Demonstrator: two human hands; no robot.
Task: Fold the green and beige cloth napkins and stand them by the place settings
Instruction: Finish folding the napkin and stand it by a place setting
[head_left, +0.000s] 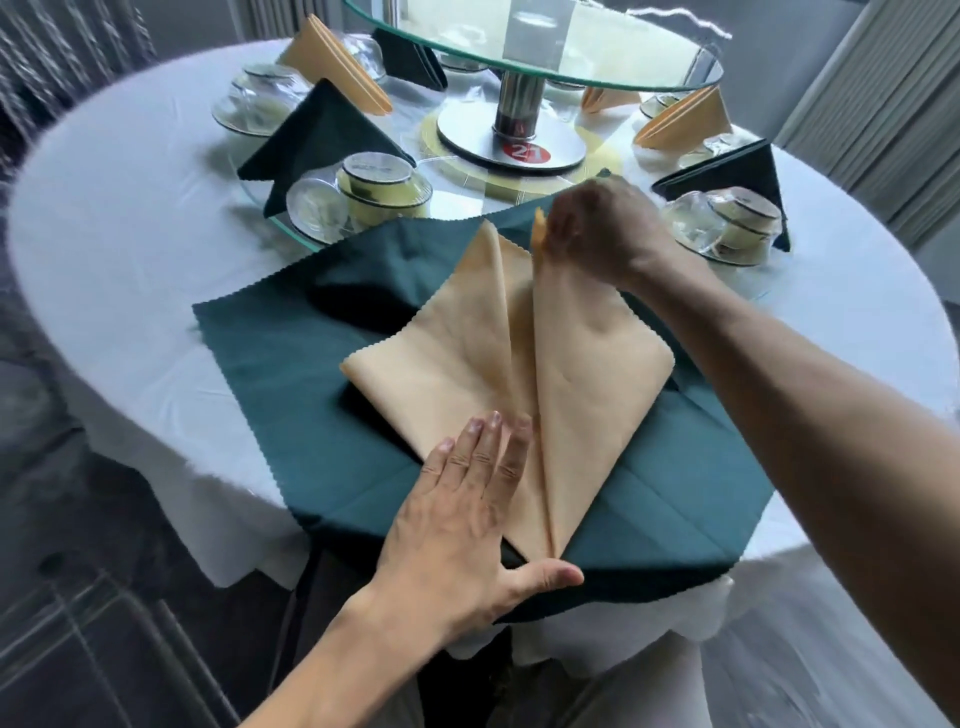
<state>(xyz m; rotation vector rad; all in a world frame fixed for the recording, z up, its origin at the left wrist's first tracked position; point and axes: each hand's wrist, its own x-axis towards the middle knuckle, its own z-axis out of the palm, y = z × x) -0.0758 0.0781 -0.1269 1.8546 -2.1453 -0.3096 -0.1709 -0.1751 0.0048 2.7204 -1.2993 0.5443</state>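
Standing at the near edge of the table, observations run left to right.

Finished settings, left: folded green and beige napkins stand upright beside upturned bowls; one green napkin stands just beside a bowl and could be knocked over by a careless reach.

Left hand: fingers straight and pressed together, flat on the beige napkin near its lower point, thumb spread out over the green cloth. Risk: if the pressure eases, the point will likely slide and the centre seam open.

Beige napkin: lies part-folded on the flat green cloth at the near table edge; left flap down, right flap raised.

Right hand: fingers pinch the top corner of the right flap. Risk: pulling too hard or off-line may skew the crease.

Green cloth: overhangs the edge; dragging could shift it.
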